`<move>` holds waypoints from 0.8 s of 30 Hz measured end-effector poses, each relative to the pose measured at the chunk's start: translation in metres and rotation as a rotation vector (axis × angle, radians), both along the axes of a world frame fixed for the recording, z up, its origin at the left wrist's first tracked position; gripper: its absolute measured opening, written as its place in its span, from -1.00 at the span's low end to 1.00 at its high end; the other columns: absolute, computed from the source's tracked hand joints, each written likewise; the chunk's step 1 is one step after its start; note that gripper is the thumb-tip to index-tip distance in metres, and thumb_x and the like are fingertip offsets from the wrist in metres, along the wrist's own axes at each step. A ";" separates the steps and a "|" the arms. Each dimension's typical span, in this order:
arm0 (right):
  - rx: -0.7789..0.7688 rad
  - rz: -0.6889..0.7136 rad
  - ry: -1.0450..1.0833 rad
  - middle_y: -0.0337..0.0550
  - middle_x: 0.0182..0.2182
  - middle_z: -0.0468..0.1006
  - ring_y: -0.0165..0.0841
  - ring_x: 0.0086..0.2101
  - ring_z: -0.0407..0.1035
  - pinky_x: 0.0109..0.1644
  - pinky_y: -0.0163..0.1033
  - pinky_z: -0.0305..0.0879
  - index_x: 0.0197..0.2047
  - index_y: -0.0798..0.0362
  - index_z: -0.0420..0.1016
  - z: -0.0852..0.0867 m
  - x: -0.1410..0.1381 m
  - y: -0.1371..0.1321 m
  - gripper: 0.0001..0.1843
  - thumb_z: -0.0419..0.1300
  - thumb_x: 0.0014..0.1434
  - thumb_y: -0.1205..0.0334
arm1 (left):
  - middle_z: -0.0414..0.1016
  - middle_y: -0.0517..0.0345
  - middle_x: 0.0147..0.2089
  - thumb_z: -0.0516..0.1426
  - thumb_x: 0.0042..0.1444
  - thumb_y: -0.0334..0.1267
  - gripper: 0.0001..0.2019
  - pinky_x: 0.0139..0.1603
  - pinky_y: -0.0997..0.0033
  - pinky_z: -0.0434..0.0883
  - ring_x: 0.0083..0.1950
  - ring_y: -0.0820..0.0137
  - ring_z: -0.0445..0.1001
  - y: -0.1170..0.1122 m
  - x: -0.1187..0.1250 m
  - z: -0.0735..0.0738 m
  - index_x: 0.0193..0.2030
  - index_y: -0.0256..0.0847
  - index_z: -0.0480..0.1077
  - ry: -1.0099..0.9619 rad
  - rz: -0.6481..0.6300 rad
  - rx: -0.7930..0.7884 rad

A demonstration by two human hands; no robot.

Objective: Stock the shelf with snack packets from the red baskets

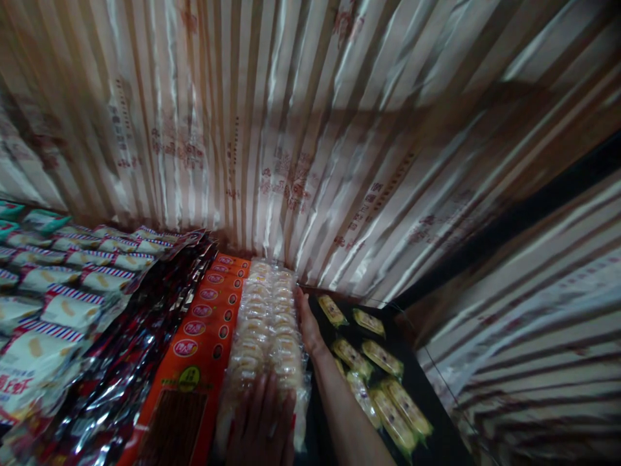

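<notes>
A row of clear packs of pale round crackers (264, 323) lies on a shelf, running away from me. My left hand (262, 424) lies flat on the near end of the row, fingers stretched out. My right hand (306, 323) reaches along the row's right side with the palm pressed against the packs, fingers straight. Neither hand grips a pack.
Orange snack packs (206, 323) lie left of the crackers, then dark shiny foil bags (130, 349) and white packs with striped edges (72, 278). Small yellow-green wrapped snacks (378, 375) lie scattered on the dark shelf (427, 401) at right. A striped pale wall (310, 129) stands behind.
</notes>
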State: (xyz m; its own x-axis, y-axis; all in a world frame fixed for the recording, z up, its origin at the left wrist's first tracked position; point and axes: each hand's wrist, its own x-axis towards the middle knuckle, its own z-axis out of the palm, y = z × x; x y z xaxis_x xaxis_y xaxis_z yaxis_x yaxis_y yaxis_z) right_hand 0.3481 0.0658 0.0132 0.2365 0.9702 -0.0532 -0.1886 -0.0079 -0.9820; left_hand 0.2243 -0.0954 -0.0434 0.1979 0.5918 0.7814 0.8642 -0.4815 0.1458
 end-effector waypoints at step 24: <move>-0.012 -0.016 0.103 -0.14 0.21 0.22 -0.28 0.21 0.07 0.31 -0.05 -0.14 0.20 0.01 0.24 -0.011 0.033 0.029 -0.26 -0.08 0.12 -0.30 | 0.41 0.07 0.12 0.11 0.06 -0.06 -0.57 0.35 0.06 -0.11 0.35 0.18 0.00 0.002 -0.003 0.002 0.09 -0.03 0.35 0.042 0.024 0.008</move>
State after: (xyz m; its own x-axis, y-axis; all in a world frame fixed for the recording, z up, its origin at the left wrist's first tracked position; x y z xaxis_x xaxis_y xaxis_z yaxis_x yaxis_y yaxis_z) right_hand 0.3810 0.0947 0.0022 0.2446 0.9654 -0.0901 -0.2889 -0.0162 -0.9572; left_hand 0.2214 -0.0939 -0.0416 0.2165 0.5902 0.7776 0.8808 -0.4617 0.1052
